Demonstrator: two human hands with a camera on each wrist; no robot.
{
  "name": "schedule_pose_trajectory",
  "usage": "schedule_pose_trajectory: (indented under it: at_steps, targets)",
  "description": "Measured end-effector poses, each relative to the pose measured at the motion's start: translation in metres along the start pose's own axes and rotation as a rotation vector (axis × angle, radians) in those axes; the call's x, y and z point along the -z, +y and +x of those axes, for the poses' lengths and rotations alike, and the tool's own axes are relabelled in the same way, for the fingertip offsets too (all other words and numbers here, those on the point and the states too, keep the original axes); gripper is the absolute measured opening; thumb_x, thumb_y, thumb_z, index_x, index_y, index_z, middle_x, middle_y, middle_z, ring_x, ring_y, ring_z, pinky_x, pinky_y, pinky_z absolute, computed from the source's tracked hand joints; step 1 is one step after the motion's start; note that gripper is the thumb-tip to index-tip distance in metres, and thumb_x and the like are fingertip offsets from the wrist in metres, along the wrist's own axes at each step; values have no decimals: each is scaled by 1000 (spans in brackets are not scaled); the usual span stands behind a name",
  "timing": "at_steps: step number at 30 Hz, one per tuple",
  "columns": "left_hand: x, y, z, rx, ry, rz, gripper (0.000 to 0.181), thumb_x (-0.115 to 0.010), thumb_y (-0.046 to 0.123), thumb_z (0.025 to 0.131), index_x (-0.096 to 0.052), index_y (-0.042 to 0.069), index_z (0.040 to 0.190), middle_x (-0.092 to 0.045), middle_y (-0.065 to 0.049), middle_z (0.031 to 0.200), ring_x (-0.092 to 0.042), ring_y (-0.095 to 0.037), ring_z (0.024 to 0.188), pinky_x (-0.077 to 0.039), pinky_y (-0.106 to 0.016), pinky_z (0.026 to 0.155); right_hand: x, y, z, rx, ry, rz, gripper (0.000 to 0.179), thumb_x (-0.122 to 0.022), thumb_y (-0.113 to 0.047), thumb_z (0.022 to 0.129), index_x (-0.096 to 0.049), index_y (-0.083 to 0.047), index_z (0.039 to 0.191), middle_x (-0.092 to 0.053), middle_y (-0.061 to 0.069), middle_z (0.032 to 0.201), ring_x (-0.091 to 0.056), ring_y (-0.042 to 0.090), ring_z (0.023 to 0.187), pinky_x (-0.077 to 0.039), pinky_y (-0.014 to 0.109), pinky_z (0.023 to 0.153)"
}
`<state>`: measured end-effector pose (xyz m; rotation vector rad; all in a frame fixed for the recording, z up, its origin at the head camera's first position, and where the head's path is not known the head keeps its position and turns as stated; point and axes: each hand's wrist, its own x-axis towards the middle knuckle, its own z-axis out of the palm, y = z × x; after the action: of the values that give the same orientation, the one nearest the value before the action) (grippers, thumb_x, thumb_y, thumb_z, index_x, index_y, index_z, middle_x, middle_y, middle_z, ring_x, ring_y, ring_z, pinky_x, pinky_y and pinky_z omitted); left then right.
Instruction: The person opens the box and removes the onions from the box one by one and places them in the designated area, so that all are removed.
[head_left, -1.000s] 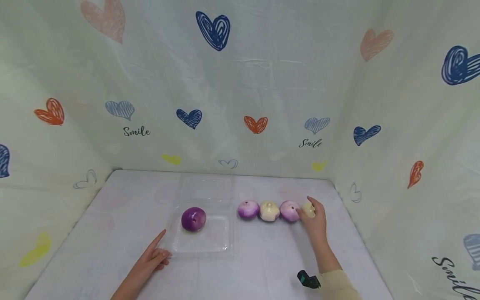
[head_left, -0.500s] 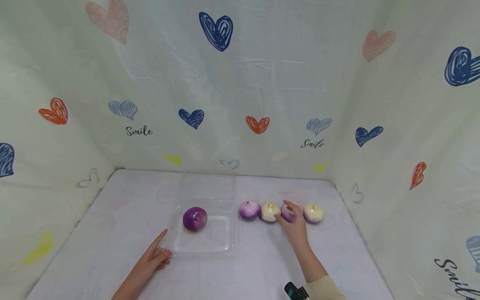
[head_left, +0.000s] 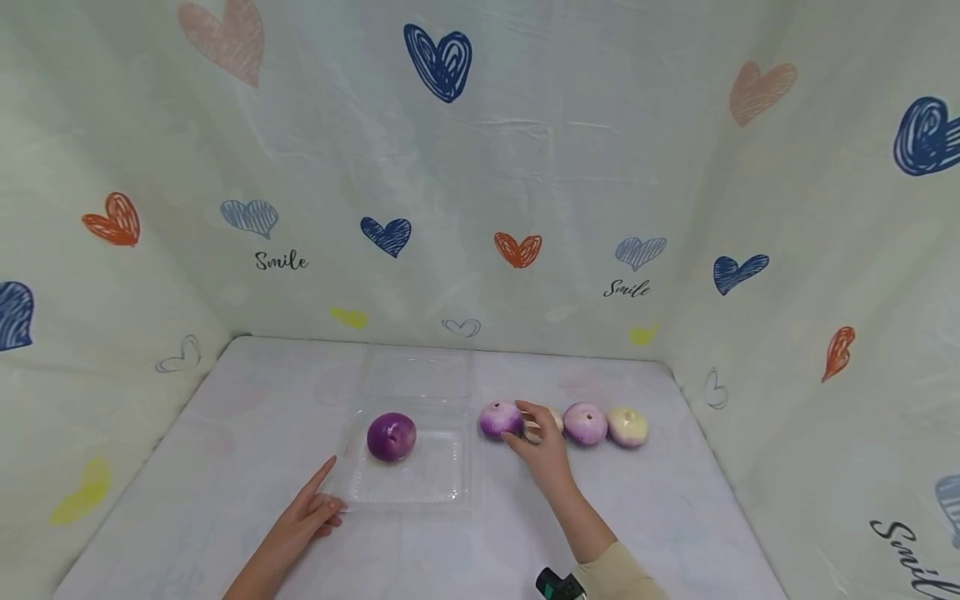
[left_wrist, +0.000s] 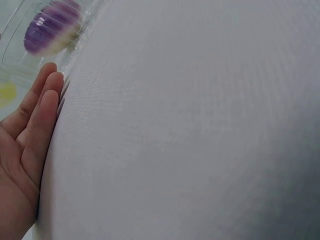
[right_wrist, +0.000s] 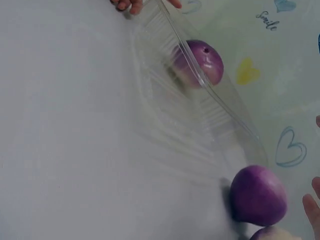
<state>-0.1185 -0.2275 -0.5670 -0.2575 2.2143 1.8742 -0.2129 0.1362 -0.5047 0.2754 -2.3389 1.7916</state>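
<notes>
A clear plastic clamshell box (head_left: 408,483) lies unfolded on the table, with one purple onion (head_left: 392,437) in its left part. My left hand (head_left: 303,521) touches the box's front left corner, index finger stretched along its side. To the right, a row of purple-and-white onions runs across the table. My right hand (head_left: 546,450) hovers over this row, thumb and fingers spread. It partly hides the second onion (head_left: 556,418), and its fingertips are beside the leftmost onion (head_left: 500,419). In the right wrist view, fingers (right_wrist: 312,210) show apart from that leftmost onion.
Farther right in the row sit a pinkish-purple onion (head_left: 586,424) and a pale onion (head_left: 627,427). The box's lid (head_left: 416,375) lies flat behind its base. A heart-printed curtain (head_left: 480,167) stands behind and beside the white table (head_left: 225,467).
My right hand has moved left along the row, from the rightmost onion to the leftmost ones. The onions keep their places, and my left hand stays at the box corner.
</notes>
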Motion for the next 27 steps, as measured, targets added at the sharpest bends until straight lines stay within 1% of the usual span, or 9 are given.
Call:
schedule_pose_trajectory:
  at_steps: [2, 5, 9, 11, 14, 17, 21, 24, 27]
  targets:
    - [1, 0, -1, 0, 6, 1, 69, -56, 16, 99, -17, 14, 157, -63, -12, 96, -59, -16, 82, -50, -26, 72, -7, -13, -2, 12, -34, 31, 49, -74, 8, 79, -55, 8, 125, -53, 29, 124, -48, 47, 115, -38, 61, 97]
    - [1, 1, -2, -7, 8, 5, 69, -55, 16, 99, -17, 13, 156, -63, -12, 97, -59, -16, 82, -50, -26, 72, -19, -18, -2, 2, -67, 68, 50, -74, 8, 79, -55, 8, 125, -52, 30, 124, -48, 50, 114, -37, 62, 96]
    - [0, 2, -2, -10, 11, 4, 68, -55, 16, 100, -18, 13, 156, -63, -13, 97, -60, -16, 82, -50, -26, 72, -35, -6, 2, -62, -82, 81, 53, -77, 2, 79, -57, 0, 128, -52, 25, 127, -49, 49, 115, -42, 59, 94]
    - [-1, 2, -2, -6, 14, 6, 68, -55, 15, 100, -18, 13, 156, -63, -13, 97, -60, -16, 82, -50, -26, 72, -42, -3, 3, -76, -95, 70, 54, -79, -1, 79, -58, -3, 129, -52, 21, 130, -50, 47, 116, -43, 55, 95]
    - [-2, 2, -1, 2, 31, 9, 68, -55, 13, 99, -19, 13, 156, -64, -13, 97, -60, -18, 82, -50, -27, 72, -51, -1, 3, -53, -122, 73, 54, -79, -2, 78, -59, -3, 128, -54, 18, 130, -51, 42, 116, -44, 51, 96]
    - [-3, 2, -1, 15, 49, 12, 67, -56, 12, 99, -21, 14, 156, -64, -13, 97, -61, -19, 82, -50, -27, 72, -58, -20, 1, -20, -154, 72, 51, -78, 2, 78, -59, 2, 126, -56, 20, 127, -50, 41, 115, -39, 55, 99]
    - [-3, 1, -1, 2, 55, 17, 66, -56, 12, 98, -22, 13, 156, -64, -13, 97, -61, -20, 82, -51, -28, 72, -67, -46, -3, 0, -195, 69, 48, -75, 8, 78, -57, 10, 123, -55, 27, 124, -50, 46, 112, -39, 61, 95]
    - [-3, -1, -1, -3, 67, 22, 66, -57, 13, 98, -24, 13, 155, -65, -12, 97, -61, -20, 82, -51, -29, 71, -81, -36, 0, 14, -213, 58, 49, -75, 7, 79, -57, 10, 124, -56, 26, 125, -50, 46, 112, -40, 60, 93]
    - [-5, -2, -1, 3, 86, 21, 65, -58, 13, 98, -26, 14, 155, -65, -12, 96, -61, -20, 82, -51, -29, 71, -95, -20, 4, 23, -238, 33, 51, -77, 2, 79, -58, 5, 126, -56, 21, 125, -51, 43, 111, -42, 56, 92]
